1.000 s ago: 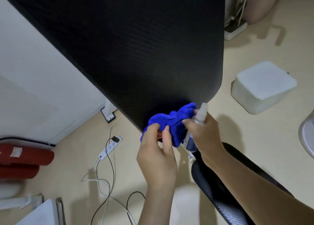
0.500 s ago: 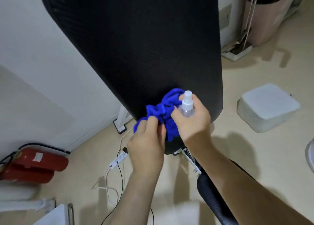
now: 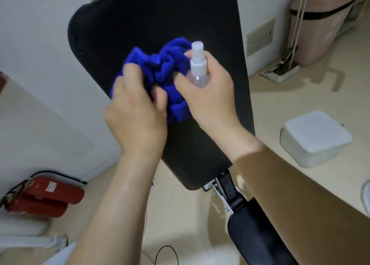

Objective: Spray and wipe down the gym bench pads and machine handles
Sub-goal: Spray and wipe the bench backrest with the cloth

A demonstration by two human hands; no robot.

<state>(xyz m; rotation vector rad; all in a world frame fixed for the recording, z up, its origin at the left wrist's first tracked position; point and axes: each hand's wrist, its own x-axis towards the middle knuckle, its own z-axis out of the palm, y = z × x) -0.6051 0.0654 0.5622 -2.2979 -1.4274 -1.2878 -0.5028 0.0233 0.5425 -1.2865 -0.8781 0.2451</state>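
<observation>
Higher up the bench pad (image 3: 150, 14) than before, my left grip (image 3: 138, 112) bunches blue cloth (image 3: 160, 64), right grip (image 3: 210, 92) clasps spray bottle (image 3: 198, 64) at cloth's three o'clock.

Black bench pad (image 3: 160, 14) stood tilted, crumpled blue cloth (image 3: 166, 68) bunched over its middle, clear white-nozzled spray bottle (image 3: 198, 68) stood upright, touching the cloth

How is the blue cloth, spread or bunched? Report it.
Bunched: the blue microfibre cloth is crumpled in thick folds before the black bench pad, gripped by the left hand; the right hand holds a clear spray bottle.
</observation>
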